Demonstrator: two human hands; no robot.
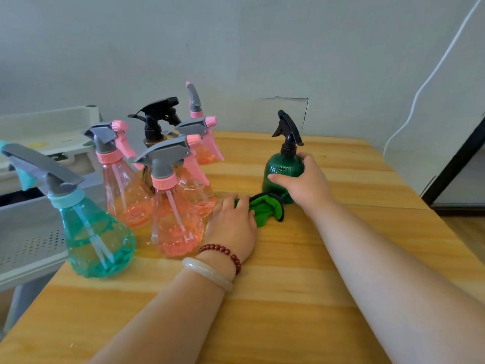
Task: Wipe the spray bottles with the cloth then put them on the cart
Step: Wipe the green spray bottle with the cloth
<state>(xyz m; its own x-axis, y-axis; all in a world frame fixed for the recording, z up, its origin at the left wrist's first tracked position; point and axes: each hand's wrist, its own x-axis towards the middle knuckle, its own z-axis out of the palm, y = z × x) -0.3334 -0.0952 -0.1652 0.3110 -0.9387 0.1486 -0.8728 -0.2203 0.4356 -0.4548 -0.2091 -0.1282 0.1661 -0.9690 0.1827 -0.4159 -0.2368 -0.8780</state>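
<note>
A dark green spray bottle [279, 169] with a black trigger stands on the wooden table [288, 285]. My right hand [304, 182] grips its body from the right. A green cloth [266, 208] with a black edge lies bunched at the bottle's foot, and my left hand [232, 222] grips its left part against the table. To the left stands a group of bottles: a teal one [97, 240] nearest, several pink ones [175, 222] and a brown one with a black trigger [154, 122] behind them.
A grey cart [29, 245] with a perforated shelf stands against the table's left edge, with a pale tray [49, 137] above it. A wall runs close behind the table. A white cable [430, 80] hangs at the right, near a dark frame [456, 158].
</note>
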